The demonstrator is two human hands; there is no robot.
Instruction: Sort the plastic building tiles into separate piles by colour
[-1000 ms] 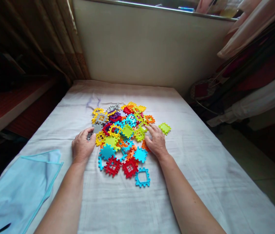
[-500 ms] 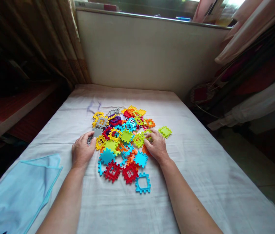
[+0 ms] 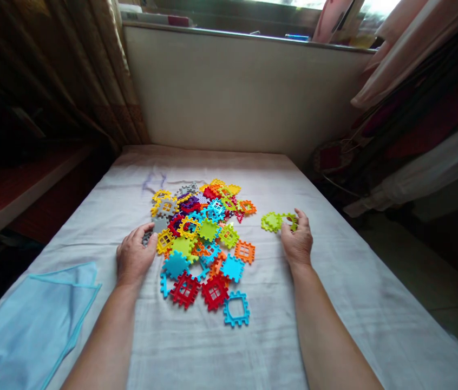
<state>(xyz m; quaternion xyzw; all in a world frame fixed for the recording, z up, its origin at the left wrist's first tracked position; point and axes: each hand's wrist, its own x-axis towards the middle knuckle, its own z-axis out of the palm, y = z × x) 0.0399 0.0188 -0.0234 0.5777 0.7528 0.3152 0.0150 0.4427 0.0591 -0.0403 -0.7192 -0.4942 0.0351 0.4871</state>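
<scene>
A loose pile of bright plastic interlocking tiles (image 3: pixel 208 230) with notched edges, some solid and some with window frames, lies on a white cloth. At the pile's left edge rests my left hand (image 3: pixel 136 252), its fingers loosely curved and the thumb apart. A dark grey tile (image 3: pixel 146 237) shows between that thumb and the fingers, beside a lighter grey tile (image 3: pixel 159 224). To the right of the pile, my right hand (image 3: pixel 299 241) has thumb and fingers around a lime green open-frame tile (image 3: pixel 291 218). This tile meets or overlaps another lime green tile (image 3: pixel 272 221); which, I cannot tell.
A folded light blue cloth (image 3: pixel 38 319) lies at the front left. Beyond the far edge of the white-covered surface (image 3: pixel 204 157) stands a pale wall (image 3: pixel 229 92) under a window ledge. Curtains (image 3: pixel 99 65) hang at the left, and clothes (image 3: pixel 407 59) at the right.
My right hand has moved right, away from the pile, with a lime green tile. An orange window tile it covered now shows. The left hand stays at the pile's left edge.
</scene>
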